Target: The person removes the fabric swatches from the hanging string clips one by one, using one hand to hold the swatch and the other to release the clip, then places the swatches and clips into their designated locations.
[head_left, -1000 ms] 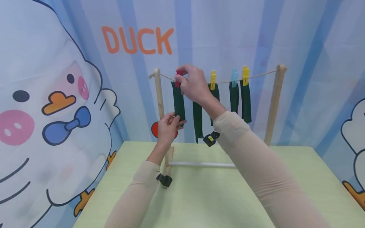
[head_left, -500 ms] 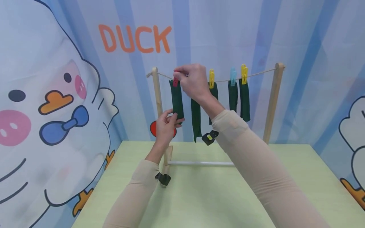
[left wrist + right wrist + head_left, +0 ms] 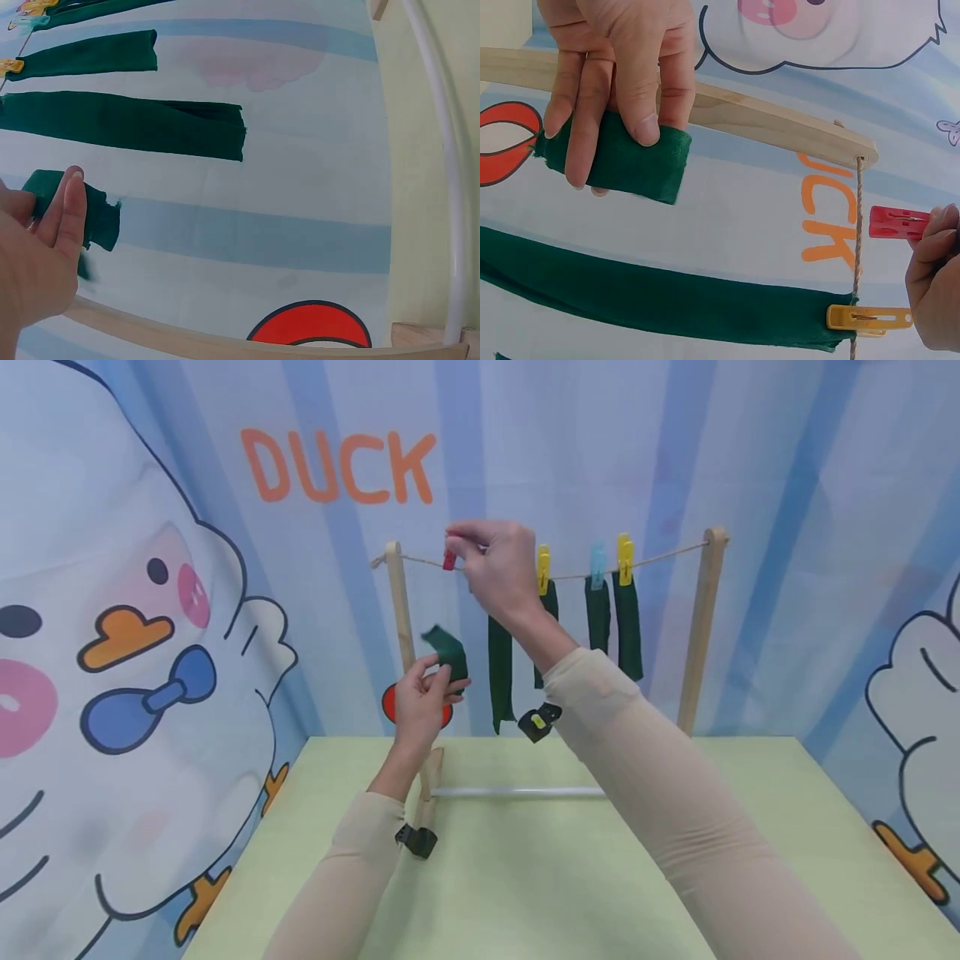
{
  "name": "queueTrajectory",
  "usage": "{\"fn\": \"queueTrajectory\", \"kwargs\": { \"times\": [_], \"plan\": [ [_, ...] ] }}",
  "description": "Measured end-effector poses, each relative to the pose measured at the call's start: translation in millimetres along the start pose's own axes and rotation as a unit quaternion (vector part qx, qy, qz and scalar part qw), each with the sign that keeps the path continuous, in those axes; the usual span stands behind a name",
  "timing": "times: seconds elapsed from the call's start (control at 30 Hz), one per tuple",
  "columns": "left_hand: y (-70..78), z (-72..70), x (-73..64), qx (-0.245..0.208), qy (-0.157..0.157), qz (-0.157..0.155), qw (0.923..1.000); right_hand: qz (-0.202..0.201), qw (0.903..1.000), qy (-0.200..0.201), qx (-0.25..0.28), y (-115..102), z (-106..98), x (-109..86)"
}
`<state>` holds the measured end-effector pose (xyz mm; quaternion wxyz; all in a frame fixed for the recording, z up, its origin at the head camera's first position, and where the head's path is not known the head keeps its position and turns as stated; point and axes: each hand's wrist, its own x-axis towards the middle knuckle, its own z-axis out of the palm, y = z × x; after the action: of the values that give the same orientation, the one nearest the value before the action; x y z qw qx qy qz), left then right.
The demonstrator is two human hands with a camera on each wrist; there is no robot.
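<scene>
My left hand (image 3: 420, 703) pinches a short dark green cloth strip (image 3: 452, 658) by its lower part, apart from the line. Its upper end flops over to the left; in the right wrist view the strip (image 3: 656, 169) lies between thumb and fingers. Up by the rope, my right hand (image 3: 502, 572) pinches a red clothespin (image 3: 449, 560). In the right wrist view that clothespin (image 3: 892, 223) has no cloth in it and sits just beside the rope (image 3: 858, 247). A longer green strip (image 3: 500, 681) hangs nearest, held by a yellow clothespin (image 3: 866, 319), which my right hand hides in the head view.
More green strips (image 3: 628, 627) hang to the right under yellow clothespins (image 3: 625, 560) and a light blue clothespin (image 3: 597, 568). Wooden posts (image 3: 703, 635) carry the rope, joined low by a white rod (image 3: 517, 792) above the pale green table (image 3: 525, 877). A duck-print curtain stands behind.
The red clothespin has come off the green strip, lifting slightly with my right hand. The strip's top has dropped and folded over my left hand. The head view has shifted slightly.
</scene>
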<state>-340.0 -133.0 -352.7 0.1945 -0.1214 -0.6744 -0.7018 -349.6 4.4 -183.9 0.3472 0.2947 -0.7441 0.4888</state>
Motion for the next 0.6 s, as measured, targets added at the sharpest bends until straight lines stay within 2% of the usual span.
{"fn": "queueTrajectory", "kwargs": {
  "times": [0.2, 0.37, 0.6],
  "plan": [
    [0.6, 2.8, -0.3, -0.008, -0.005, 0.003, 1.0000, -0.002, 1.0000, -0.001, 0.001, 0, -7, -1.1],
    [-0.9, 2.9, -2.5, -0.003, -0.006, 0.005, 1.0000, -0.027, 0.9995, 0.015, 0.000, 1, -13, -5.9],
    [0.1, -2.1, -17.6, -0.002, -0.001, 0.015, 0.9999, -0.059, 0.9979, 0.024, 0.014, -2, -28, -21.4]
  ]
}}
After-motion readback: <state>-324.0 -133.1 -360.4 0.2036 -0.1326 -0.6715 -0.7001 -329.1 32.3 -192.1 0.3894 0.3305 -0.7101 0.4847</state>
